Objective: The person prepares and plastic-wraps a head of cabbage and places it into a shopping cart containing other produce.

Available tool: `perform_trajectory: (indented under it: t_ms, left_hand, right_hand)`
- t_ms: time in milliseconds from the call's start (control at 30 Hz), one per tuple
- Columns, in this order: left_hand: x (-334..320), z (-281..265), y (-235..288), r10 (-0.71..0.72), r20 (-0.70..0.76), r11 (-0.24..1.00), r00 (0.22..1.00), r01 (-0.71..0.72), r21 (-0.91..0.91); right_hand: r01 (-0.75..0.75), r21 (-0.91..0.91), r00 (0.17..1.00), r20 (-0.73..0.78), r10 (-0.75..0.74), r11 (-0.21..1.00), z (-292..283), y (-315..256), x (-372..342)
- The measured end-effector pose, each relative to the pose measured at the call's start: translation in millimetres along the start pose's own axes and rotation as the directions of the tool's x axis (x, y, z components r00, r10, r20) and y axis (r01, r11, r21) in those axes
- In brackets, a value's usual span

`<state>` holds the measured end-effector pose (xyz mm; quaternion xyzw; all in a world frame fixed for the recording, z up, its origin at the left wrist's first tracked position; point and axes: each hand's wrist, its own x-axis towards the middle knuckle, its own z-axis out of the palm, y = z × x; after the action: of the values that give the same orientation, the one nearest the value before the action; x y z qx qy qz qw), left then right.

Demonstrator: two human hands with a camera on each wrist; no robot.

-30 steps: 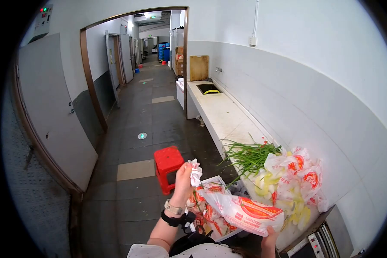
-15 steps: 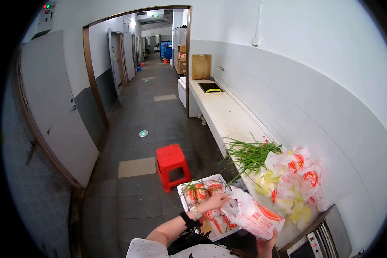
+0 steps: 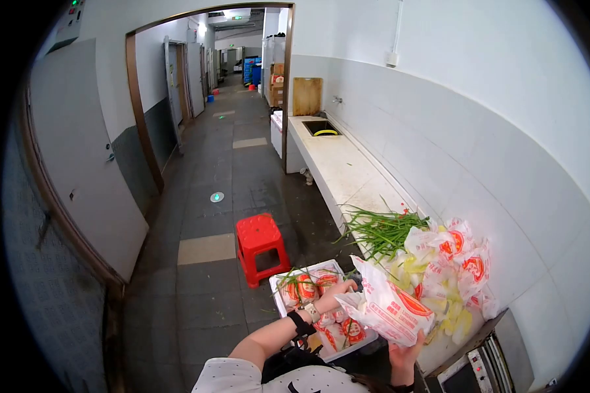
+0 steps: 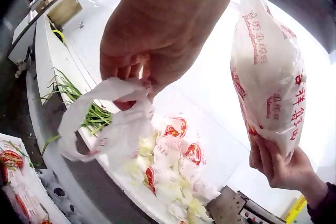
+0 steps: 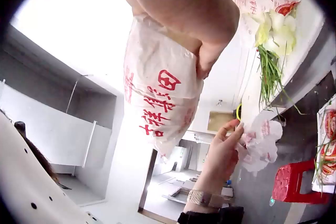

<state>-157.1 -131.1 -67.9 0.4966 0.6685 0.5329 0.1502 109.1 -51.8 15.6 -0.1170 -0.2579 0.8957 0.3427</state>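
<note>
In the head view, a filled white plastic bag with red print [image 3: 394, 306] is tilted above the crate and the counter's edge. My right hand [image 3: 405, 354] grips its lower end from below, the fingers curled against the plastic in the left wrist view. My left hand [image 4: 152, 40] pinches a loose, thin loop of white plastic [image 4: 79, 129] that looks like a bag handle. The right wrist view shows that crumpled plastic [image 5: 261, 145] hanging from the left fingertips, beside the full bag [image 5: 160, 90]. What fills the bag is hidden.
Below the left forearm stands a white foam crate [image 3: 276, 302] of similar wrapped bundles. A red stool [image 3: 261, 242] is beyond it. On the counter [image 3: 344, 164] lie long green stalks [image 3: 383, 232], pale yellow leaves [image 3: 455, 324] and crumpled bags [image 3: 469, 268]. A metal appliance [image 3: 485, 367] stands at lower right.
My left hand has come down from above the stool, in toward the bag over the crate. The bag has swung from lying nearly level to standing more upright in my right hand.
</note>
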Motion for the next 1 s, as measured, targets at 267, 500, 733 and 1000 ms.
perform_trajectory:
  t_ms: [267,500,733,1000]
  left_hand:
    - [-2,6,-41,0.452,-0.107,0.862,0.886,-0.403,0.308]
    - [-10,4,-43,-0.146,0.749,0.967,0.646,0.253,-0.029]
    - [-36,-39,134,-0.103,0.298,0.930,0.949,0.198,-0.310]
    - [-44,-49,118,0.019,-0.220,0.682,0.975,-0.173,-0.710]
  right_hand:
    - [-0.019,-0.005,1.000,-0.002,0.019,1.000,8,13,11]
    - [-0.082,0.048,0.995,0.063,0.079,0.995,40,11,16]
    - [-0.381,0.229,0.924,0.130,0.359,0.896,58,32,29]
    - [-0.370,-0.299,0.856,0.259,0.448,0.879,90,36,24]
